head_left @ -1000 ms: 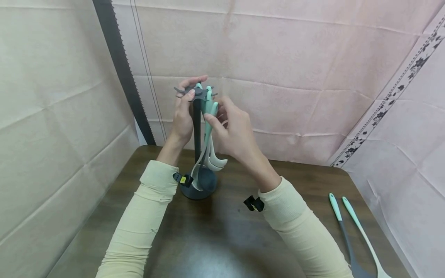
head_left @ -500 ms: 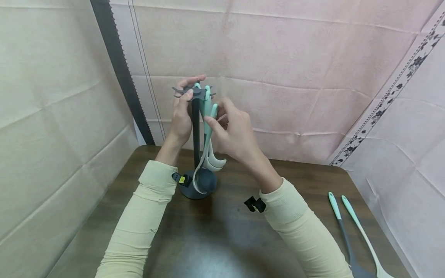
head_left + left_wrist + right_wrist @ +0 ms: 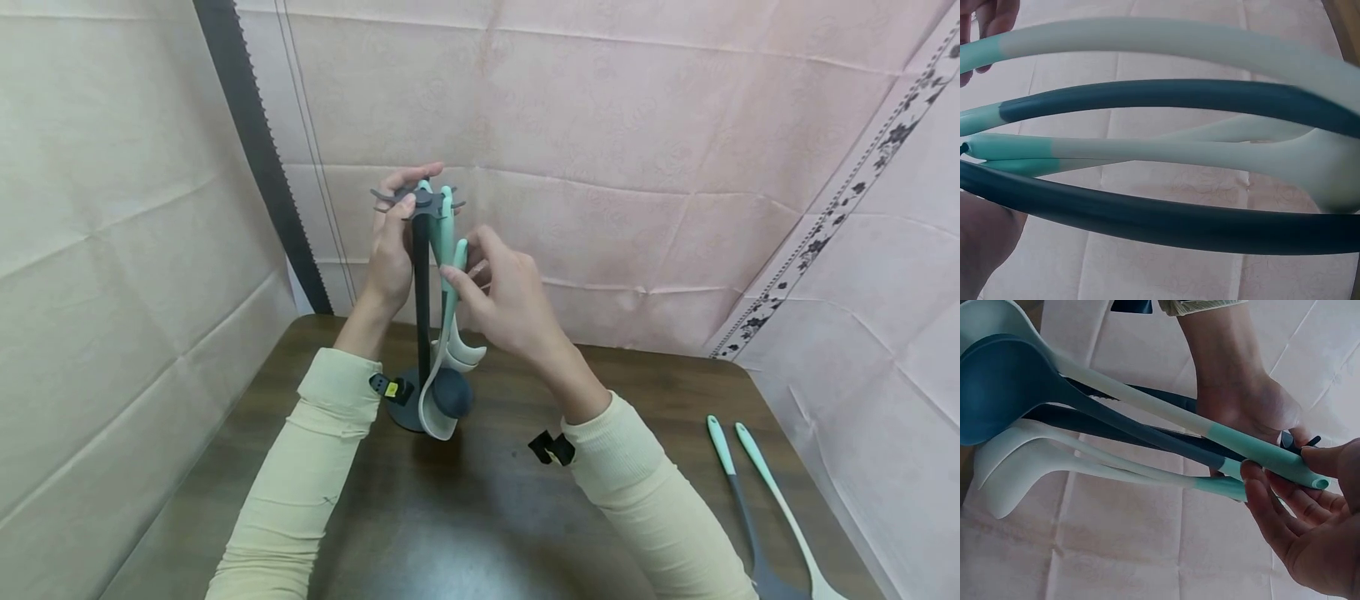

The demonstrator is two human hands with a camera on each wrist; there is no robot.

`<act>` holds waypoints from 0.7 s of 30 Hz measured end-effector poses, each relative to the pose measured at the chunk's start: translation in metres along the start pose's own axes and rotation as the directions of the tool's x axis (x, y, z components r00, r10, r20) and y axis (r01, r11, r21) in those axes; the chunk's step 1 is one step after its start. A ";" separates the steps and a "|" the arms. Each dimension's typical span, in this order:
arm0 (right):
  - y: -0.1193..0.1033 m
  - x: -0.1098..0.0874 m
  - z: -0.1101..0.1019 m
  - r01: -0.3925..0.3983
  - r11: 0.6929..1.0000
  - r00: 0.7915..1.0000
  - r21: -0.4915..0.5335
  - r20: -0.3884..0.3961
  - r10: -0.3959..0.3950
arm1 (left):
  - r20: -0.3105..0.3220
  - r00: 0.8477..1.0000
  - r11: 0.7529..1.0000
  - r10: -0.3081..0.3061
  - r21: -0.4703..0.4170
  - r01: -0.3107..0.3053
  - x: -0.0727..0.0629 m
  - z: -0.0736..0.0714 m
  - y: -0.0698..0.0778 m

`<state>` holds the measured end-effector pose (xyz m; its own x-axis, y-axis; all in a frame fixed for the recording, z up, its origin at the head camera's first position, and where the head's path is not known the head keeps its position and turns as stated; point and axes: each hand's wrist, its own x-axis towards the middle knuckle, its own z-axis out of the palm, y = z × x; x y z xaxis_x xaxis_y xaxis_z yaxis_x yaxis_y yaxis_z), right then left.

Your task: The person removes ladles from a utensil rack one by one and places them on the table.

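A dark utensil stand point(image 3: 422, 283) with a hooked top rises at the back of the table. My left hand point(image 3: 392, 250) grips its top, thumb over the hooks. With thumb and fingers, my right hand point(image 3: 506, 292) pinches the mint handle of a white ladle point(image 3: 1141, 400), whose bowl hangs low before the stand's base. Behind it are a dark blue ladle point(image 3: 1007, 387) and two white utensils with curved heads point(image 3: 1029, 475). At least one of their mint handles point(image 3: 444, 221) reaches the hooks; the other upper ends are partly hidden by my fingers.
On the right side of the table point(image 3: 480, 492) lie two long utensils with mint handles, a dark one point(image 3: 742, 500) and a white one point(image 3: 783, 500). Their heads run out of the frame. Pale cloth walls point(image 3: 600, 167) stand close behind and at both sides.
My right hand has moved down slightly with the white ladle, whose handle end now sits lower below the hooks and its bowl nearer the table. My left hand has stayed on the stand.
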<state>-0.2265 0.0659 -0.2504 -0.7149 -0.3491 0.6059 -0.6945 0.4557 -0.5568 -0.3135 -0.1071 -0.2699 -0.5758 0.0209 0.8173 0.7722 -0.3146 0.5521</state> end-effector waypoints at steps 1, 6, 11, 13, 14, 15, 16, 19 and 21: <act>0.000 -0.001 0.000 -0.001 1.000 1.000 0.000 0.004 0.001 | -0.001 1.000 1.000 0.002 -0.003 -0.002 0.000 0.000 0.000; 0.001 -0.005 0.000 -0.006 1.000 1.000 0.005 0.021 0.006 | 0.007 1.000 1.000 0.027 0.008 -0.028 0.000 -0.001 -0.001; 0.002 -0.007 0.001 -0.019 1.000 0.999 0.014 0.050 0.019 | 0.013 0.999 0.999 0.037 0.008 -0.037 0.000 -0.001 0.000; 0.003 -0.008 0.001 -0.024 1.000 0.998 0.008 0.059 0.024 | 0.011 0.999 0.999 0.035 -0.003 -0.035 0.000 0.000 0.001; 0.004 -0.008 0.001 -0.026 1.000 0.998 0.007 0.062 0.026 | 0.010 0.999 0.999 0.034 -0.010 -0.034 0.000 0.000 0.001; 0.004 -0.009 0.001 -0.027 1.000 0.998 0.002 0.063 0.027 | 0.009 0.999 0.999 0.033 -0.014 -0.032 0.000 0.000 0.001; 0.005 -0.009 0.001 -0.029 1.000 0.997 0.001 0.065 0.029 | 0.008 0.999 0.999 0.033 -0.016 -0.033 0.000 0.000 0.001; 0.007 -0.012 0.000 -0.029 1.000 0.997 0.005 0.073 0.028 | 0.006 0.999 0.999 0.031 -0.021 -0.031 0.000 0.000 0.000; 0.007 -0.013 0.000 -0.023 1.000 0.997 0.012 0.077 0.022 | 0.006 0.999 0.999 0.034 -0.019 -0.034 0.000 0.000 -0.001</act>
<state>-0.2220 0.0741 -0.2624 -0.7342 -0.4010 0.5478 -0.6787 0.4538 -0.5775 -0.3143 -0.1069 -0.2704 -0.5478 0.0155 0.8364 0.7859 -0.3332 0.5209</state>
